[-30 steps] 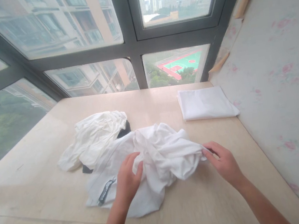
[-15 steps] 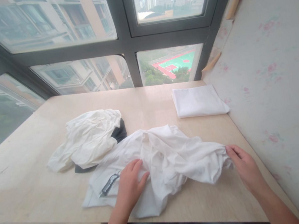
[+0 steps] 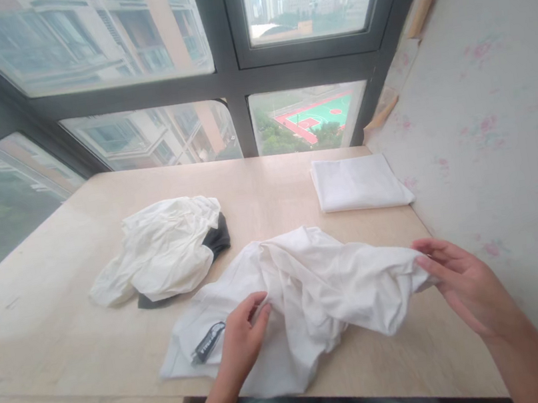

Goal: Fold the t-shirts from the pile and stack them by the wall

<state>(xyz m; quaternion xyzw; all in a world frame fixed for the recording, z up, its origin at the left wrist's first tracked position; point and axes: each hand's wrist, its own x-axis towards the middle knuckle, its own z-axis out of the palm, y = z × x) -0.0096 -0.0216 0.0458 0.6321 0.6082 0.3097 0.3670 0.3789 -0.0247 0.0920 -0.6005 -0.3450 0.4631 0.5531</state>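
While the left hand (image 3: 245,333) has thumb and forefinger nearly meeting at a fold of the white garment (image 3: 312,289) by the desk's (image 3: 68,346) front edge, whether gripping I cannot tell, the right hand (image 3: 468,283) pinches its right end. One cream garment (image 3: 165,247) overlies one dark cloth (image 3: 217,236) farther back; one tag (image 3: 209,343) marks the single white garment; one folded cloth (image 3: 360,181) lies near the far right corner.

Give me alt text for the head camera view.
A person's right hand pinches one end of a rumpled white garment on a wooden surface; the left hand touches near its middle. Behind lie a crumpled cream-and-black bundle, left, and folded white cloth, right, before windows.
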